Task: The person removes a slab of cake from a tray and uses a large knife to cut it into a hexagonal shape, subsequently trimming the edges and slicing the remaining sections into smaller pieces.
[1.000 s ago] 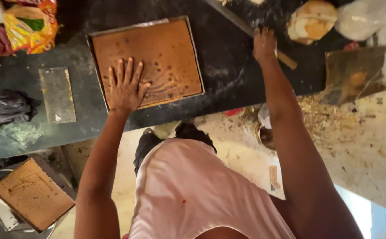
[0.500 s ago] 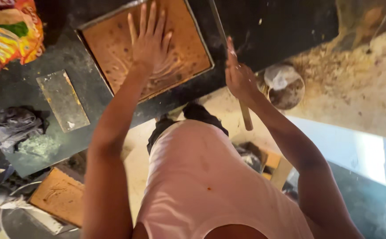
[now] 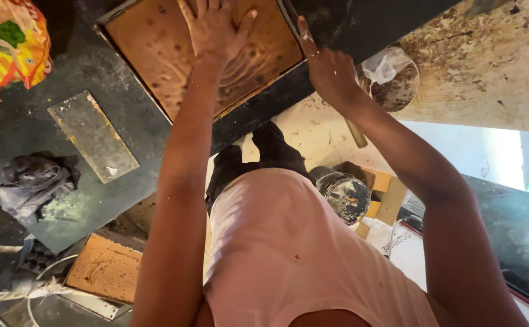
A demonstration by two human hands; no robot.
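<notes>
A metal-rimmed square tray point(image 3: 132, 62) holding a flat brown sheet with dark spots lies on the dark counter point(image 3: 28, 127). My left hand point(image 3: 215, 27) presses flat on that sheet, fingers spread. My right hand point(image 3: 328, 69) is at the tray's right corner, closed round a wooden stick point(image 3: 356, 132) whose end shows below the wrist; the index finger points along the tray edge. My pink shirt and dark trousers fill the lower middle.
A flat rectangular metal plate point(image 3: 92, 137) and a crumpled grey cloth point(image 3: 34, 181) lie on the counter. A colourful bag point(image 3: 10, 42) sits top left. A second brown-filled tray point(image 3: 104, 267) is lower left. A smeared tin point(image 3: 344, 197) and a bowl with plastic point(image 3: 393, 79) stand on the dusty floor.
My right hand left the far counter, took hold of the wooden stick and came to the tray's right corner. My left hand slid farther across the brown sheet.
</notes>
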